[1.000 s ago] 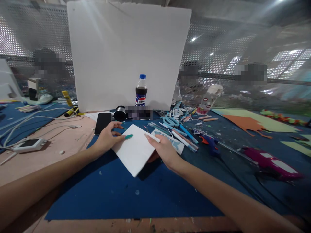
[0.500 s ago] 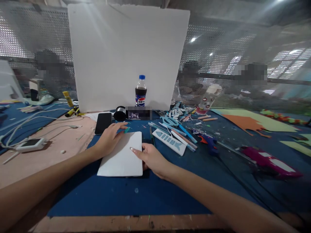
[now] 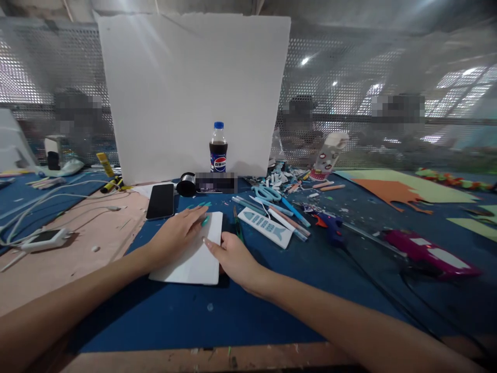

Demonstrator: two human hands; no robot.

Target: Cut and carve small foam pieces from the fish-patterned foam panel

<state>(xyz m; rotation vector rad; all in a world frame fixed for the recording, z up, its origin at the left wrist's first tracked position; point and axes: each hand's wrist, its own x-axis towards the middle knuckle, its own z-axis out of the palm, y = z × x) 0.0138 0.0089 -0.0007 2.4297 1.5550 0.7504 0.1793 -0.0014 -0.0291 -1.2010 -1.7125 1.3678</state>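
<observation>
A white foam sheet [image 3: 196, 261] lies flat on the blue mat [image 3: 174, 311] in front of me. My left hand [image 3: 176, 235] rests flat on it, fingers stretched out toward its far edge. At the sheet's right edge is my right hand [image 3: 231, 256], thumb on top and the other fingers curled against the edge. A thin green pen [image 3: 236, 230] lies just beyond my right hand. A white strip with a blue fish shape [image 3: 265, 227] sits to the right of it.
A large white foam board [image 3: 186, 88] stands upright at the back, a cola bottle [image 3: 218, 149] before it. A black phone [image 3: 161, 201], a tape roll [image 3: 187, 184], blue scissors [image 3: 266, 194], sticks, scraps, a glue gun [image 3: 330, 224] and a magenta tool [image 3: 423, 254] lie around. Cables cross the left.
The sheet, lifted and tilted a second ago, has been turned square and laid flat. My left hand moved onto its top. My right hand slid down to its right edge.
</observation>
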